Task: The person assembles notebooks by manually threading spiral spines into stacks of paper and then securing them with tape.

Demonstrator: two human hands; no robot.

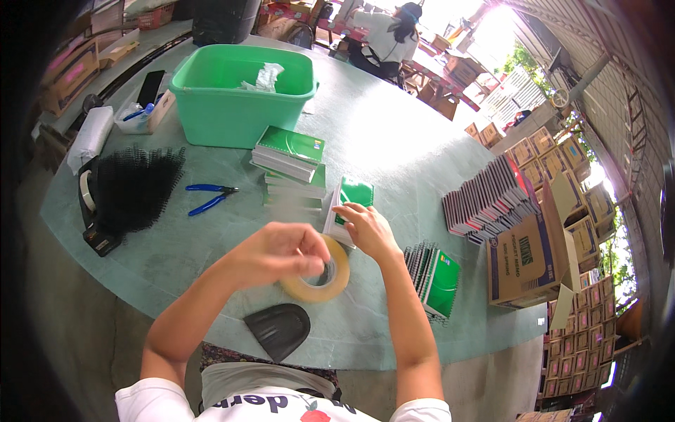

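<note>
My right hand [369,231] grips the near end of a small stack of green-covered spiral notebooks [357,190], with its fingers over the top. My left hand [285,252] hangs just left of it above a wide roll of tape [336,278]. Its fingers are curled toward the thumb and blurred; anything between them is too small or smeared to make out. Beyond lie two more piles of green notebooks, a taller notebook pile [290,149] and a lower one [309,181]. Several notebooks [443,283] stand on edge right of my right forearm.
A green plastic bin [239,116] holds crumpled white paper. Blue-handled cutters [205,204], a bundle of black spiral bindings [133,186] and a dark curved piece [281,330] lie on the table. At right are stacked notebooks [485,200] and an open carton [520,260]. A person [394,39] sits far back.
</note>
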